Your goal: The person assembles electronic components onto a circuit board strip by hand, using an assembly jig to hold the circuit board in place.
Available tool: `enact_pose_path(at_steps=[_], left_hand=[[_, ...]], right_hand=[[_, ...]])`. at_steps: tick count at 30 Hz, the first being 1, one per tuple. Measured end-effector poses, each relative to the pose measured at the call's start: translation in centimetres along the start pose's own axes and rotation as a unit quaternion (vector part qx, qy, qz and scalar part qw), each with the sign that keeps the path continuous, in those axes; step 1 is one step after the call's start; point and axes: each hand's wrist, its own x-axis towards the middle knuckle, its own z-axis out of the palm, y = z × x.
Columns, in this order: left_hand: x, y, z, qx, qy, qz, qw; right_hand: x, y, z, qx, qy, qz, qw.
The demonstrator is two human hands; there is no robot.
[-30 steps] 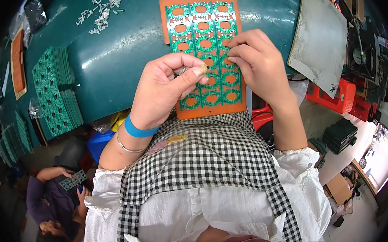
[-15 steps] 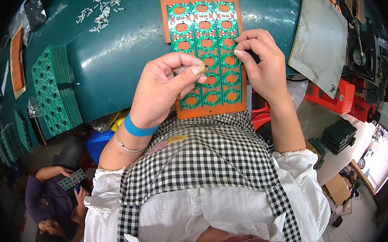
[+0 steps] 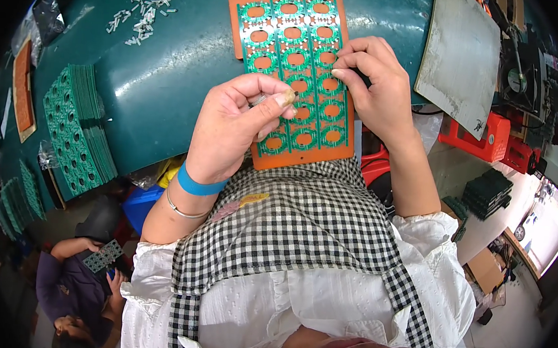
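Observation:
A green circuit board panel [image 3: 310,73], with several rounded units in three columns, lies on an orange carrier plate [image 3: 328,163] at the table's near edge. My left hand [image 3: 227,122] is closed over the panel's lower left part, thumb against fingers; something greyish shows inside its curled fingers, too small to name. A yellowish cover sits on a fingertip there. My right hand [image 3: 380,94] pinches thumb and forefinger together at the right column, in the upper half of the panel. Whatever lies between those fingertips is hidden.
Small pale pieces [image 3: 149,13] are scattered on the green table [image 3: 161,95]. Stacked circuit board panels [image 3: 78,131] stand at the left. A grey sheet [image 3: 458,60] and a red plastic stool [image 3: 478,141] are at the right. Lower left, another person [image 3: 80,283] holds a board.
The right hand's fingertips have shifted slightly left and up over the panel. The panel and plate have slid a little up and left. My left hand has hardly moved.

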Motion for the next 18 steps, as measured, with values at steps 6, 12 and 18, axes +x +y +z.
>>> enact_pose_path(at_steps=[6,12,18], left_hand=[[0.0,0.1,0.1,0.002,-0.004,-0.003,1.0],[0.0,0.0,0.1,0.006,0.001,-0.008,1.0],[0.1,0.0,0.3,0.009,-0.005,-0.012,1.0]], right_hand=[[-0.2,-0.2,0.7,-0.006,0.03,0.018,0.999],[0.2,-0.5,0.5,-0.033,0.016,-0.033,0.999],[0.4,-0.3,-0.3,-0.055,-0.004,-0.062,0.997]])
